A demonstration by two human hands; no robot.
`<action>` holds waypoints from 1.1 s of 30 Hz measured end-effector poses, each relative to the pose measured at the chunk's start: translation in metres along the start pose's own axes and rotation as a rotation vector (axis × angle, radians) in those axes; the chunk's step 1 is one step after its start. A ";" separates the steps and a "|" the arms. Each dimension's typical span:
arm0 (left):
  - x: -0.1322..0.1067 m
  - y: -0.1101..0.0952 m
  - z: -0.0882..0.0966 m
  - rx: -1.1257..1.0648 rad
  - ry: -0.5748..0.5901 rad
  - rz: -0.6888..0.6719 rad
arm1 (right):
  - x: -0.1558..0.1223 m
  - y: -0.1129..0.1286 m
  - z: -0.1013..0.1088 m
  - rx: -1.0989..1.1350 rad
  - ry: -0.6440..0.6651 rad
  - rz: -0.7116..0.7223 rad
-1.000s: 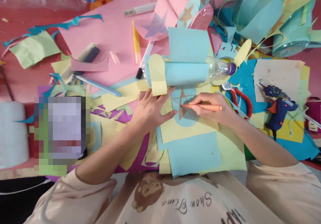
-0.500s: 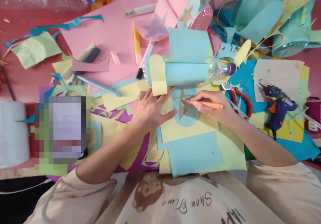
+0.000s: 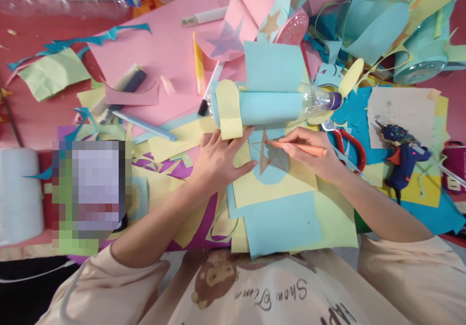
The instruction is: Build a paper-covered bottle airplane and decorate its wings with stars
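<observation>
My right hand (image 3: 315,151) grips an orange marker (image 3: 304,147), its tip at a brown-orange star (image 3: 271,157) drawn on a rounded light-blue paper piece (image 3: 262,175). The star is partly coloured in. Underneath lies a sheet of yellow paper (image 3: 273,195). My left hand (image 3: 222,157) rests flat with fingers spread, its thumb near the blue piece's left edge. Just beyond both hands, a clear plastic bottle (image 3: 315,100) wrapped in light-blue paper lies on its side, with a yellow strip (image 3: 228,106) at its left end and a purple cap.
Red-handled scissors (image 3: 351,150) and a blue glue gun (image 3: 402,162) lie to the right. A blurred-out object (image 3: 96,184) and a white roll (image 3: 20,194) are at the left. Several markers, such as a light-blue one (image 3: 145,125), and paper scraps lie around.
The marker tip has shifted slightly up and right over the star, and my right hand has moved a little with it. My left hand stays in place.
</observation>
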State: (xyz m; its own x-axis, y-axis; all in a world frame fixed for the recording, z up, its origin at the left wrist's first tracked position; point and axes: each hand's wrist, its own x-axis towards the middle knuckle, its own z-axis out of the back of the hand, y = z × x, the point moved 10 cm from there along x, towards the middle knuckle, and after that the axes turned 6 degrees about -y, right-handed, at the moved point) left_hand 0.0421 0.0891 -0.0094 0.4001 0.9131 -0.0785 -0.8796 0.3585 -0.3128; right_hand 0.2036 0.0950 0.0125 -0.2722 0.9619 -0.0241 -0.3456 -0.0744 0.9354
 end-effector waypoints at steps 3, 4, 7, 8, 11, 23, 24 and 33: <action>0.000 0.001 0.000 -0.006 -0.006 0.001 | 0.000 0.000 -0.001 -0.024 0.005 0.008; 0.000 0.001 0.000 -0.001 -0.009 0.001 | -0.001 0.001 -0.002 -0.035 0.014 0.006; 0.000 0.001 0.000 0.016 -0.015 -0.005 | -0.001 0.001 -0.005 -0.059 0.057 -0.019; 0.000 0.001 0.001 0.019 -0.016 -0.007 | -0.001 0.002 -0.007 -0.056 0.076 -0.026; -0.001 0.001 0.002 0.022 -0.020 -0.011 | -0.001 0.006 -0.010 -0.042 0.111 -0.020; 0.000 0.001 0.000 0.016 -0.015 -0.012 | 0.000 -0.001 0.002 0.060 -0.016 -0.010; 0.000 0.001 0.000 0.015 -0.014 -0.012 | 0.000 -0.001 0.003 0.065 -0.026 0.003; 0.000 0.001 0.001 0.015 -0.020 -0.007 | 0.000 0.005 -0.005 -0.021 0.058 0.003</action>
State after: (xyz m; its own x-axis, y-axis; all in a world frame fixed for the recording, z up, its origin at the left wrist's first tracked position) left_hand 0.0408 0.0893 -0.0088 0.4010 0.9143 -0.0574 -0.8806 0.3674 -0.2995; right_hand 0.1976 0.0932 0.0153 -0.3246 0.9449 -0.0418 -0.3629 -0.0836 0.9281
